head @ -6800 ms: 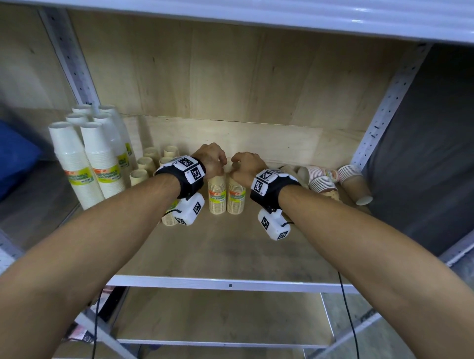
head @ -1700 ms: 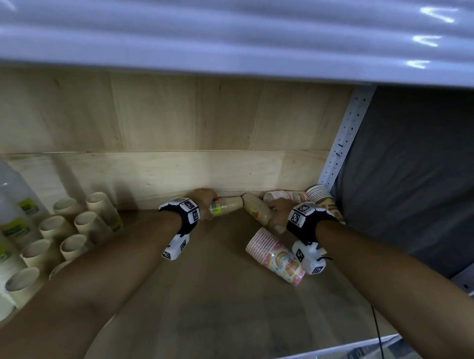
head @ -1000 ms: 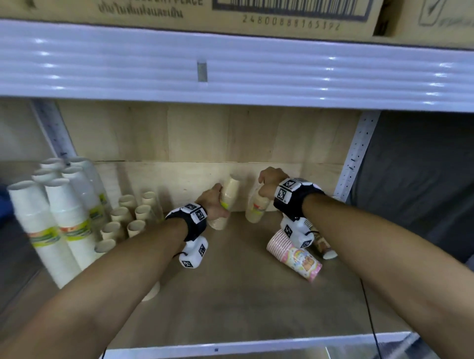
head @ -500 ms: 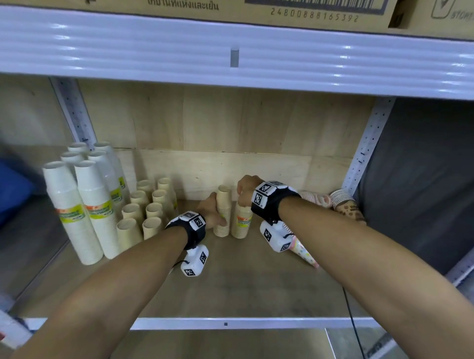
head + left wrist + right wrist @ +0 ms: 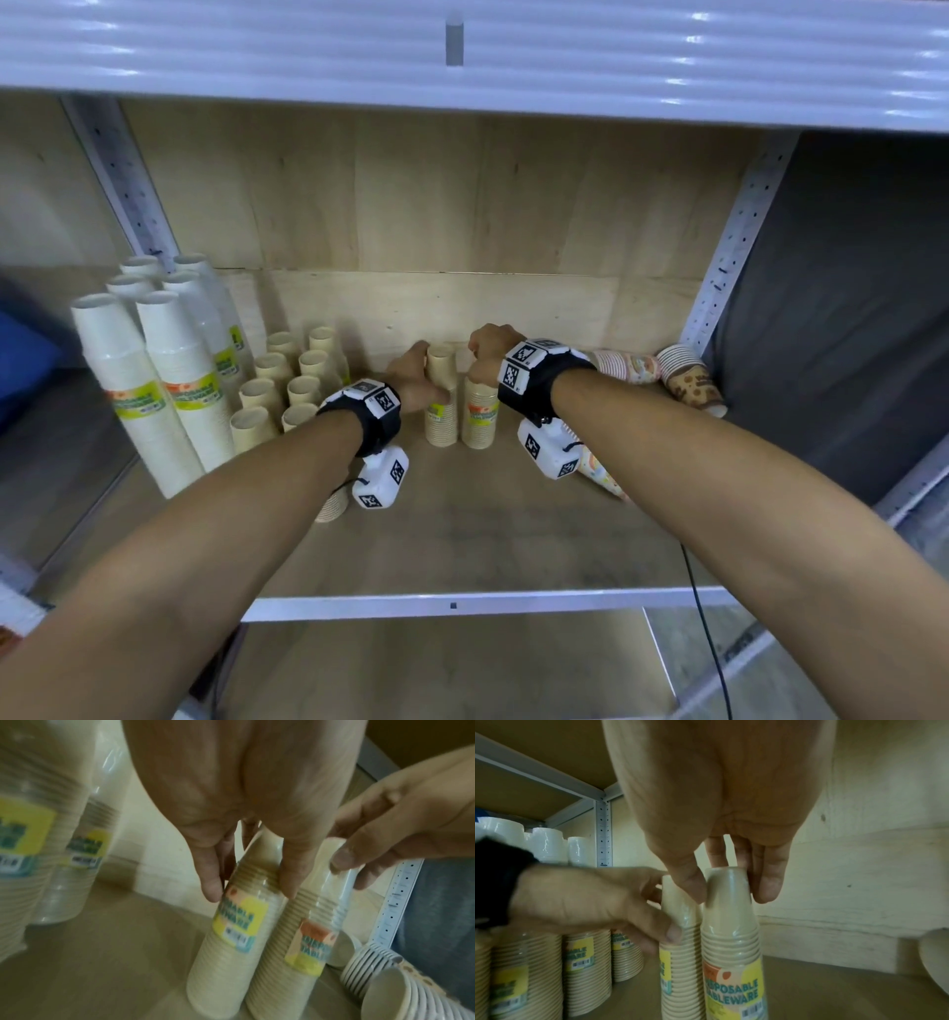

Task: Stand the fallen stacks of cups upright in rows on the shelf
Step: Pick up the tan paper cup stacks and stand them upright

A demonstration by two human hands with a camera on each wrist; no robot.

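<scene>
Hands: our left hand (image 5: 417,371) and right hand (image 5: 489,345) each pinched a beige cup stack (image 5: 441,406), (image 5: 480,417), newly upright mid-shelf (image 5: 462,534); patterned stacks (image 5: 690,383) lay fallen far right.

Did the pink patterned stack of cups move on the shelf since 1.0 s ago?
Cannot tell. The pink patterned stack lies fallen, right of the two beige stacks, mostly hidden behind the right wrist camera; the head camera itself moved.

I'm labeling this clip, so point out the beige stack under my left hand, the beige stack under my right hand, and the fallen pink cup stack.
left beige stack (image 5: 441,411), head view, yellow label.
right beige stack (image 5: 731,973), right wrist view, label.
fallen pink stack (image 5: 603,475), head view, patterned side.
</scene>
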